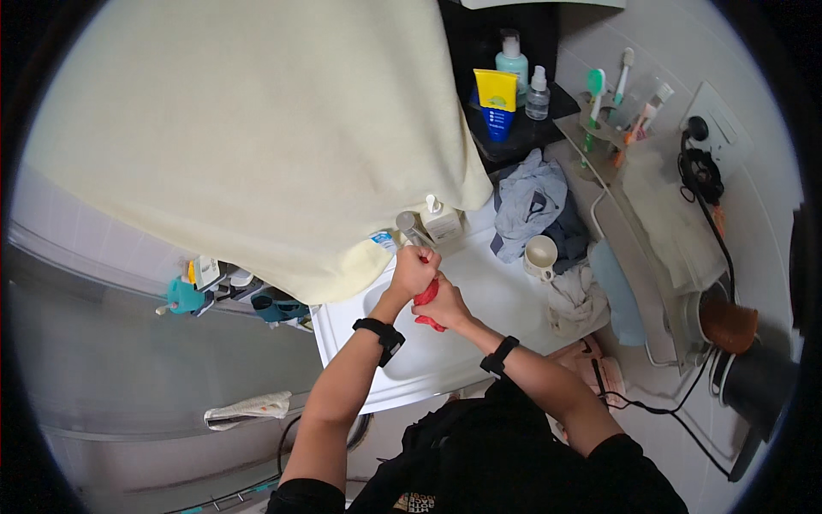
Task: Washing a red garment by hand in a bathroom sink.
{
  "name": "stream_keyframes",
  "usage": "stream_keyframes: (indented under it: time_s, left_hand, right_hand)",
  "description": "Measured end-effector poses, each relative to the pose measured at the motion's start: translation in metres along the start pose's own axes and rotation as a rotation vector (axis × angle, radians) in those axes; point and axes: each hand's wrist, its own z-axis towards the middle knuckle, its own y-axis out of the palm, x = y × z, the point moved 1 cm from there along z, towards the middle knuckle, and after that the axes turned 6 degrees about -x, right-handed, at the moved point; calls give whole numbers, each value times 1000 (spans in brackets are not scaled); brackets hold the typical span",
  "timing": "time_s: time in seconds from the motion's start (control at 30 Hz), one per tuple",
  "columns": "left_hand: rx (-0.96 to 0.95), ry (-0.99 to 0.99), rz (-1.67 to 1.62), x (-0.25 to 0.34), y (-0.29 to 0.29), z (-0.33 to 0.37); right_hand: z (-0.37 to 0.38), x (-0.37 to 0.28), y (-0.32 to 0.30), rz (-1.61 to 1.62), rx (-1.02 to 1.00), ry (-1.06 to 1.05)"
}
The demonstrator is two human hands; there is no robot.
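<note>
Both my hands grip a bunched red cloth (428, 294) over the white sink (394, 367), close to the faucet (411, 228). My left hand (414, 269) is closed round its upper part, nearest the faucet. Just below and to the right, my right hand (447, 301) is wrapped round the middle, and a loose red end hangs out beneath it. The cloth looks twisted between the two fists. Behind the faucet stands a cream pump bottle (442, 224). What kind of cloth it is cannot be made out.
A pale cream sheet (257, 137) drapes down behind the sink. On the right of the counter lie grey-blue clothes (529, 201), a white mug (539, 255) and a beige cloth (578, 300). A wall shelf (638, 231) holds toothbrushes. A black cord (685, 420) hangs at the right.
</note>
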Motion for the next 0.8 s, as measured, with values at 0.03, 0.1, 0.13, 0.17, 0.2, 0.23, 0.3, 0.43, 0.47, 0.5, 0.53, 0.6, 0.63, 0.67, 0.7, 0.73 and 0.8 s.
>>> stream_keyframes:
  time_s: [0.03,0.1,0.13,0.17,0.2,0.23,0.3,0.43,0.47,0.5,0.53,0.6,0.63,0.67,0.7,0.73,0.8]
  left_hand:
    - [42,-6,29,-2,0,-3]
    - [82,-65,-94,-3,-4,-8]
    - [68,-138,-253,-2,-10,-10]
    - [53,-210,-414,-1,-15,-12]
    - [46,-204,-514,-4,-24,-17]
    - [54,-204,-520,-3,-26,-18]
    - [98,-224,-526,-5,-29,-20]
    - [286,-312,-159,-17,-25,-16]
    - [317,-321,-32,-35,-26,-13]
    - [328,-328,-37,-49,-24,-13]
    - [353,-320,65,-54,-20,-11]
    - [358,-353,183,-59,-14,-5]
    - [362,-351,179,-59,-11,-6]
    - [378,-355,205,-58,-8,-8]
    - [403,-374,235,-66,-11,-14]
    - [417,-344,191,-64,-14,-15]
    - [372,-331,122,-55,-31,-22]
  right_hand:
    - [0,3,0,-21,-8,22]
    - [-2,4,-5,-79,-37,-17]
    - [-6,1,-8,-59,-61,-144]
    - [-11,-3,-11,-38,-84,-270]
    - [-22,-31,-16,-7,-253,-148]
    - [-23,-38,-17,-16,-260,-148]
    - [-25,-46,-12,-40,-289,-37]
    - [4,-21,22,-113,-135,74]
    - [12,-17,31,-205,-55,31]
    - [19,-9,41,-295,18,-6]
    - [24,2,46,-337,46,-4]
    - [35,13,53,-306,45,-8]
    - [37,14,54,-270,45,-13]
    - [35,19,53,-305,23,82]
    - [32,14,58,-311,7,77]
    - [30,8,55,-325,-5,75]
    - [23,-9,46,-327,-53,-17]
